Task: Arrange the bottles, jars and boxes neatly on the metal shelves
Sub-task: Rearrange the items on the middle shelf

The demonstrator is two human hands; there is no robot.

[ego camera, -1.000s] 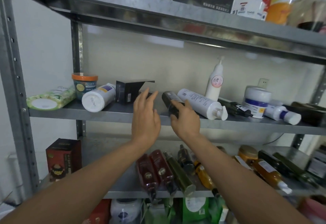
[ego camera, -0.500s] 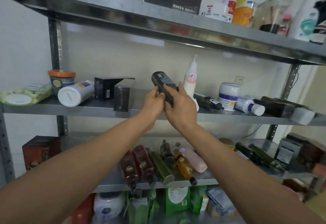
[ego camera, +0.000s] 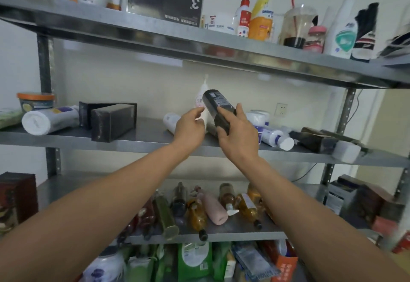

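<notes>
- Right now the R hand (ego camera: pixel 238 139) grips a dark bottle (ego camera: pixel 218 106), fingers curled round its lower part.
- Bottle is up in the air, tilted, over the middle shelf (ego camera: pixel 144 141).
- L hand (ego camera: pixel 190 126) is just beside it, fingers loose, holding nothing.
- White pump bottle (ego camera: pixel 200 98) stands behind them.
- Black box (ego camera: pixel 113 118) & white tube (ego camera: pixel 50 120) sit on the shelf's left side, well apart from both hands.
</notes>
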